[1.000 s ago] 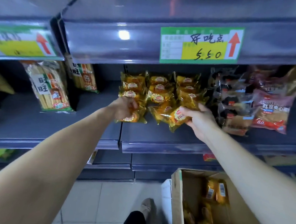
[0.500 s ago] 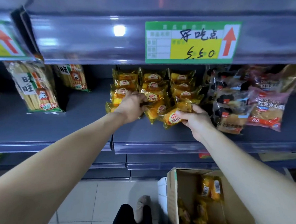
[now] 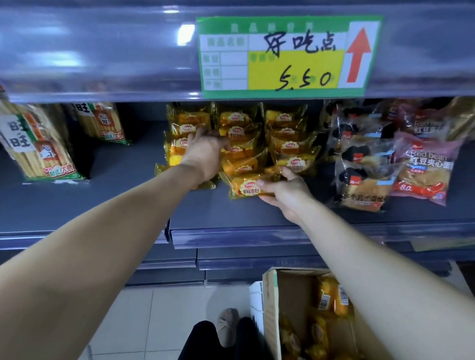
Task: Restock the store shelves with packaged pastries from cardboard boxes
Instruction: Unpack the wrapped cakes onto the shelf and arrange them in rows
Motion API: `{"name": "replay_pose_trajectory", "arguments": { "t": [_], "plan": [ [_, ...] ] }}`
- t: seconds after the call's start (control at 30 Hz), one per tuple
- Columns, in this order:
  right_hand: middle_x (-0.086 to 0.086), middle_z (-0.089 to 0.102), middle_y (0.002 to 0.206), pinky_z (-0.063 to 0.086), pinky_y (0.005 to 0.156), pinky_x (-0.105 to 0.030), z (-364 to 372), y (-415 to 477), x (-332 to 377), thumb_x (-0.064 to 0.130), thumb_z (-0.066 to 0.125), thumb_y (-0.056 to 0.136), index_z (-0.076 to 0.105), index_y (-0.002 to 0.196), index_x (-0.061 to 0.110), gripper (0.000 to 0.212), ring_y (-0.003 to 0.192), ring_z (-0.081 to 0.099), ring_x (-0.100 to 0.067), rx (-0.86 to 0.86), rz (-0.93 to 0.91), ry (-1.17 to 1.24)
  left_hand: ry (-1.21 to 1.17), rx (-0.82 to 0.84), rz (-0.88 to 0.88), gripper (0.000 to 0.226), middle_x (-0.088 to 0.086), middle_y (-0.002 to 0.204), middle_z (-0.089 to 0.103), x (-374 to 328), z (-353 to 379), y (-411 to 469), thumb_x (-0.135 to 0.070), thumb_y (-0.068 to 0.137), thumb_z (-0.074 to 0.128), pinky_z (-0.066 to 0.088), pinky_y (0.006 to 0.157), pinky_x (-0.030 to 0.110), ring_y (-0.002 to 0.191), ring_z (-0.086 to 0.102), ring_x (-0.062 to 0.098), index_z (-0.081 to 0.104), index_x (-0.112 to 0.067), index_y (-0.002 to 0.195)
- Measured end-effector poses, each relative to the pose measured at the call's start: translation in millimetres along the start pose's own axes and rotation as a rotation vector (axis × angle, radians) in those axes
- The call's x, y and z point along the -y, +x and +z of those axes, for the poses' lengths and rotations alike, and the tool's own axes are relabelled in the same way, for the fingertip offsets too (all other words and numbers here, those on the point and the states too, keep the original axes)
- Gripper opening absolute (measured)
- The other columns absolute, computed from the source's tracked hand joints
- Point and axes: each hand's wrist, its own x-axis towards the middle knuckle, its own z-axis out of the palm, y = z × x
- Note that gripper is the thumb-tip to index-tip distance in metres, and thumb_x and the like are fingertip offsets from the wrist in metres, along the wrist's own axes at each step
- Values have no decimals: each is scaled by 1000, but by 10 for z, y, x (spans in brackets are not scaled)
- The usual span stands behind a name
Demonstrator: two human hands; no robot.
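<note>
Yellow packaged pastries [image 3: 285, 132] stand in rows on the grey shelf [image 3: 125, 201]. My left hand [image 3: 204, 153] reaches into the left rows, its fingers against the packs; I cannot make out whether they curl round one. My right hand [image 3: 285, 190] grips one yellow pastry pack [image 3: 244, 187] at the front of the shelf, thumb on top. An open cardboard box [image 3: 273, 314] with more yellow pastries [image 3: 326, 297] stands on the floor at the lower right.
Rice cracker bags [image 3: 37, 144] stand on the shelf's left. Red bean bread bags [image 3: 424, 167] and dark-printed bread bags [image 3: 360, 169] fill the right. A green price tag [image 3: 287, 55] hangs on the shelf above. My leg and shoe [image 3: 226, 328] are beside the box.
My left hand has moved further back into the left rows of pastries. My right hand has lowered its pack toward the shelf front. The camera has come closer to the shelf.
</note>
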Motion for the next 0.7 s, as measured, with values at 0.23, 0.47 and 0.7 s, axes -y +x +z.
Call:
{"name": "replay_pose_trajectory", "arguments": {
  "t": [0.23,0.47,0.7],
  "plan": [
    [-9,42,144,46,94,-36,323,128,32,31,69,84,38,142,18,68,127,47,-29,-224,-133,-445,-192,-148,-51,34,5,135,52,139,-72,-182,-3,89,50,25,103,38,127,33,29,62,-21,115],
    [-13,52,133,48,94,-39,266,0,-30,37,63,87,46,131,9,55,122,51,-32,-328,-249,-674,-297,-183,-67,30,6,128,56,-74,-143,-443,-2,90,50,31,105,38,123,41,27,64,-18,111],
    [-7,68,108,47,82,-29,-535,-541,-325,13,58,89,65,108,12,20,100,62,-25,-246,-467,-716,-503,-72,138,26,12,114,61,-880,77,-716,2,90,48,34,79,11,102,58,24,66,-5,108]
  ]
}}
